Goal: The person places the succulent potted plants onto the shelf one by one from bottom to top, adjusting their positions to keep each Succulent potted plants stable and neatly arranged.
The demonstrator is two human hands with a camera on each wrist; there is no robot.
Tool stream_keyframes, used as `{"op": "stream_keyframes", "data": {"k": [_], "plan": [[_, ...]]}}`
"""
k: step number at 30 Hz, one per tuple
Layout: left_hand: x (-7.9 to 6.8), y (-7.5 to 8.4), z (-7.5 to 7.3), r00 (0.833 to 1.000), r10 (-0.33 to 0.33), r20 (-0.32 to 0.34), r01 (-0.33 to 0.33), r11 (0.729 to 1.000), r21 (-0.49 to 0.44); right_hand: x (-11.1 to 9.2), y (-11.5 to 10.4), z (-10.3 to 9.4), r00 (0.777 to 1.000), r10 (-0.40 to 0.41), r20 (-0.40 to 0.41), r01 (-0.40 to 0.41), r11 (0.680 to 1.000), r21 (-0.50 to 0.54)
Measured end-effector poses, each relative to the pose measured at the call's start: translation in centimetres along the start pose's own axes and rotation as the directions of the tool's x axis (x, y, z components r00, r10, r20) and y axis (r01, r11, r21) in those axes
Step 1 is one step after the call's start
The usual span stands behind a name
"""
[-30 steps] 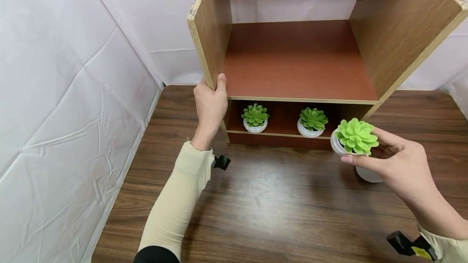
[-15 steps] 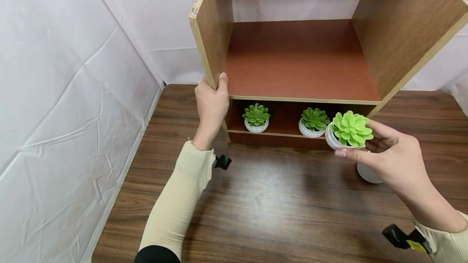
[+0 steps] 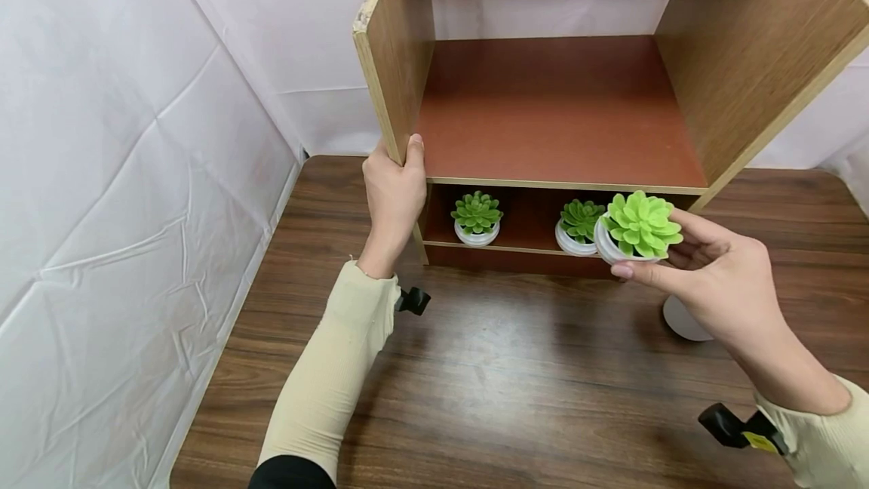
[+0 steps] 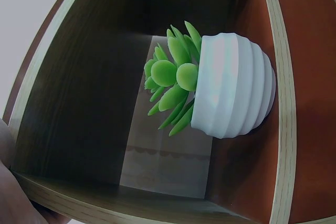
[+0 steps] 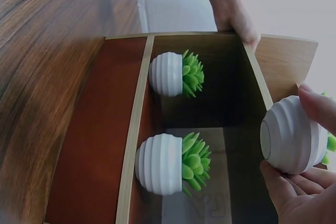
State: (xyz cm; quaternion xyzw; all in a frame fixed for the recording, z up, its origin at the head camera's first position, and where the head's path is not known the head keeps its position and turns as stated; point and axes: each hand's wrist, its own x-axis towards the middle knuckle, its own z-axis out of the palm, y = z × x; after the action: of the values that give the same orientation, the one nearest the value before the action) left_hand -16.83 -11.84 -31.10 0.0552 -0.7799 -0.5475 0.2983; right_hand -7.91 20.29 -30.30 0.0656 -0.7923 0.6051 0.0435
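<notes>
the two hands were both busy. the right hand (image 3: 726,285) had its thumb and fingers closed around the white pot of a succulent (image 3: 638,229), holding it in the air, slightly tipped, in front of the right part of the shelf unit (image 3: 557,112). the left hand (image 3: 395,191) was wrapped around the front edge of the unit's left side panel (image 3: 390,59), thumb on the inner side.

in the low bottom compartment, two similar plants stood upright near the front edge, well apart: a left potted plant (image 3: 477,217) and a right potted plant (image 3: 580,226), the latter partly covered by the held one in the head view. a round, pale object (image 3: 684,319) lay on the wood-grain table (image 3: 489,383), partly hidden by the right hand. white cloth (image 3: 122,172) hung at the left and behind.
</notes>
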Motion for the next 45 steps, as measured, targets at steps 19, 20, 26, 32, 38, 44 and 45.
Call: {"op": "stream_keyframes", "data": {"k": [19, 20, 26, 32, 38, 44, 45], "plan": [[0.0, -0.2, -0.1, 1.000, 0.017, 0.001, -0.017, 1.000, -0.015, 1.1, -1.8, 2.1, 0.995, -0.092, 0.049, 0.079, 0.973, 0.215], [0.0, -0.2, -0.1, 1.000, 0.018, 0.001, -0.018, 1.000, -0.015, 1.2, -1.8, 2.2, 0.994, -0.101, 0.047, 0.088, 0.970, 0.228], [0.0, -0.2, 0.0, 1.000, 0.015, 0.007, -0.015, 1.000, -0.016, 1.2, -2.1, 2.5, 0.993, -0.118, 0.031, 0.108, 0.969, 0.224], [0.1, -0.2, 0.0, 1.000, 0.025, 0.006, -0.025, 1.000, -0.014, 1.3, -2.3, 3.0, 0.993, -0.115, 0.035, 0.103, 0.965, 0.242], [0.2, -0.3, 0.1, 0.999, 0.041, 0.011, -0.041, 0.999, -0.004, 1.6, -2.4, 3.5, 0.994, -0.108, 0.018, 0.101, 0.970, 0.219], [0.2, -0.4, 0.2, 0.999, 0.046, 0.001, -0.046, 0.999, -0.003, 1.9, -2.9, 3.8, 0.993, -0.109, 0.037, 0.100, 0.975, 0.200], [0.2, -0.4, 0.2, 0.999, 0.046, 0.000, -0.046, 0.999, -0.003, 1.9, -3.0, 3.8, 0.993, -0.114, 0.043, 0.103, 0.975, 0.199]]}}
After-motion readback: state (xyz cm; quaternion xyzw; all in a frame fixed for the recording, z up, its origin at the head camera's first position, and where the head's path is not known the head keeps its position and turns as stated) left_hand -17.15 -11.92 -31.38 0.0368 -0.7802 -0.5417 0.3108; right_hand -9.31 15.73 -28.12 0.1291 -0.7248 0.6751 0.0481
